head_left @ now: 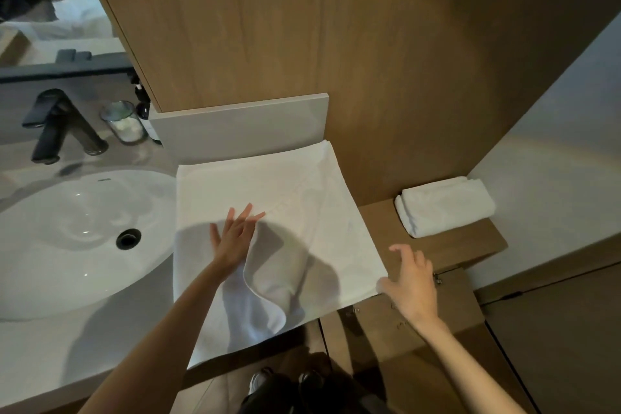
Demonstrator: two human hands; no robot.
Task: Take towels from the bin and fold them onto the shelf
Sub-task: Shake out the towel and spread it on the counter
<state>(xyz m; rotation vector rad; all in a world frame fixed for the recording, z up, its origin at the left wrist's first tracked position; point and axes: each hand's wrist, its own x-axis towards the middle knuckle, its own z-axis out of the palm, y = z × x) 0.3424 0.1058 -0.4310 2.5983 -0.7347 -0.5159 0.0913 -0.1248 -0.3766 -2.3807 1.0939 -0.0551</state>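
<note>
Places are given relative to the spread towel.

1. Faucet (60, 124), black: far left of the spread towel, behind the basin.
2. Sink basin (67, 232), white, with dark drain (128, 238): just left of the spread towel, set into the table (40, 346).
3. Glass jar (123, 123) with pale contents, and dark bottle (148, 118): left of and behind the spread towel's far left corner.
4. Spread towel (285, 185), white: lies open on the table. Its far edge is against the grey upstand and its near edge hangs over the table front. A loose fold rises along its near left part.
5. Left hand (233, 239): flat on the spread towel's left half, fingers straight and splayed, grip open and pressing the cloth.
6. Right hand (411, 279): at the spread towel's near right corner, fingers spread and relaxed, grip open. The hand is blurred, so contact with the cloth cannot be told.
7. Wooden shelf (376, 225): right of the spread towel.
8. Folded towel (443, 207), white: well right of the spread towel, on the shelf against the wall corner.
</note>
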